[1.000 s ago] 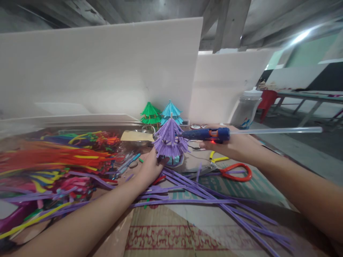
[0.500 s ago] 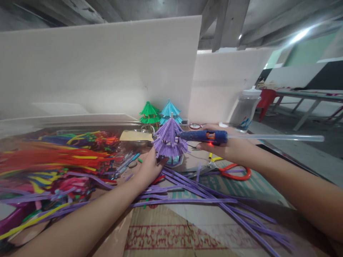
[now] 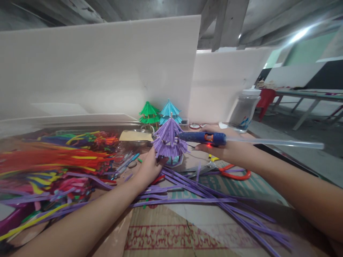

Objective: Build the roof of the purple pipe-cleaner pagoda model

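Observation:
A small purple tiered tree made of pipe cleaners (image 3: 170,140) stands at the middle of the table. My left hand (image 3: 149,167) grips its lower left side, fingers closed round the base. My right hand (image 3: 223,146) holds a blue hot glue gun (image 3: 203,137) level, its nozzle touching the right side of the purple tree. A long clear glue stick (image 3: 278,142) juts out of the gun's back toward the right.
Green (image 3: 148,113) and light blue (image 3: 170,110) trees stand behind. Loose purple pipe cleaners (image 3: 203,194) lie on cardboard (image 3: 171,232). A heap of coloured pipe cleaners (image 3: 53,164) fills the left. Red-handled scissors (image 3: 233,172) and a plastic jar (image 3: 243,110) are at right. White boards (image 3: 102,67) wall off the back.
The glue gun and my right hand have shifted slightly left and tipped so the glue stick slopes down to the right. My left hand stays on the purple tree.

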### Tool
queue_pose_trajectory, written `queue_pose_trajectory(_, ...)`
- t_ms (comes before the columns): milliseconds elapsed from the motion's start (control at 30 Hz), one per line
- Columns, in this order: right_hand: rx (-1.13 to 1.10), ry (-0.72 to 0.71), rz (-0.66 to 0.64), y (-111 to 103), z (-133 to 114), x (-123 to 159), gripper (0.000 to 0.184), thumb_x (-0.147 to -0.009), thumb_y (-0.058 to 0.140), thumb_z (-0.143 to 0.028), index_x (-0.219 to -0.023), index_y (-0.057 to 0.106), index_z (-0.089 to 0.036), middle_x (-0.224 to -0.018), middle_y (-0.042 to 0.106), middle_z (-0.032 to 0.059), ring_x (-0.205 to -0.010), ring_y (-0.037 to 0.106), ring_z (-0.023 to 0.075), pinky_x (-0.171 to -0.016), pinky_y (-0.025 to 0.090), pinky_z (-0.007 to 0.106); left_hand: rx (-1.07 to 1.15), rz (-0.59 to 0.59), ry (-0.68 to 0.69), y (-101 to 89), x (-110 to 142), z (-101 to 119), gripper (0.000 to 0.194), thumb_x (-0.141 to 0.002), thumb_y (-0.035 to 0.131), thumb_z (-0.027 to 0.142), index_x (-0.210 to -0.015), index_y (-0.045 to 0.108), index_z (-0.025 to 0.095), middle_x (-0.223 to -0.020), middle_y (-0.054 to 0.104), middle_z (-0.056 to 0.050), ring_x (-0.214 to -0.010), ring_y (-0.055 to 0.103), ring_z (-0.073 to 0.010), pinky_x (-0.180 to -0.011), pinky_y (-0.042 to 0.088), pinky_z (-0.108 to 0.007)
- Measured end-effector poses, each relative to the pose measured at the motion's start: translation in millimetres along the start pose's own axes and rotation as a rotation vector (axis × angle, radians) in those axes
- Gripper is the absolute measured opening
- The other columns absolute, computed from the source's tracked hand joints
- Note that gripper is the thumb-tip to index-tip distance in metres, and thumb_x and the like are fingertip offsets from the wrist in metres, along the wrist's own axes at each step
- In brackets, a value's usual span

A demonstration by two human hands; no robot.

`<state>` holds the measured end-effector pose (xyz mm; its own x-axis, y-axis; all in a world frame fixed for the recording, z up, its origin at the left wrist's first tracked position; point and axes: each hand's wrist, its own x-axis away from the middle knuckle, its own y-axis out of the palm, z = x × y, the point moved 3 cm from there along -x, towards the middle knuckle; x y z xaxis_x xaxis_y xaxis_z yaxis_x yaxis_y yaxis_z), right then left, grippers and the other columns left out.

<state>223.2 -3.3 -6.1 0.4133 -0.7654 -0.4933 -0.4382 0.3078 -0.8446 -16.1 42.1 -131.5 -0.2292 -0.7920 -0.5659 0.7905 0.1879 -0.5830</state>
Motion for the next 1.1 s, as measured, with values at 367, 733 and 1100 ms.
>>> queue_pose_trajectory(367,0.037,0.076,-0.022,0.9,1.8,-0.9,0.037,-0.081,0.066,-0.054,-0.106,0.068,-0.027,-0.097,0.074,0.0042,-0.086,0.069,0.0253,-0.073,0.053,0.035,0.012,0.006,0.01,0.2,-0.1,-0.9,0.045,-0.086,0.057,0.025,-0.128,0.049,0.013,-0.117,0.064,-0.014,-0.115,0.061,-0.0262,-0.103,0.046,-0.041)
queue_pose_trajectory(733,0.027,0.065,-0.039,1.5,1.7,0.7,0.038,-0.083,0.063,-0.057,-0.108,0.067,-0.029,-0.099,0.075,0.0014,-0.081,0.069,0.0229,-0.07,0.05,0.033,-0.029,0.002,0.014,-0.7,-0.6,0.8,0.042,-0.086,0.055,0.027,-0.125,0.05,0.01,-0.108,0.065,-0.013,-0.101,0.064,-0.0244,-0.102,0.047,-0.04)
queue_pose_trajectory(1100,0.017,0.036,-0.042,2.6,3.3,0.7,0.036,-0.083,0.063,-0.054,-0.107,0.067,-0.029,-0.099,0.074,0.0018,-0.083,0.069,0.0231,-0.073,0.05,0.034,-0.004,0.002,-0.007,1.0,0.3,-1.6,0.041,-0.086,0.055,0.028,-0.124,0.05,0.012,-0.109,0.066,-0.013,-0.105,0.064,-0.0246,-0.102,0.047,-0.04)
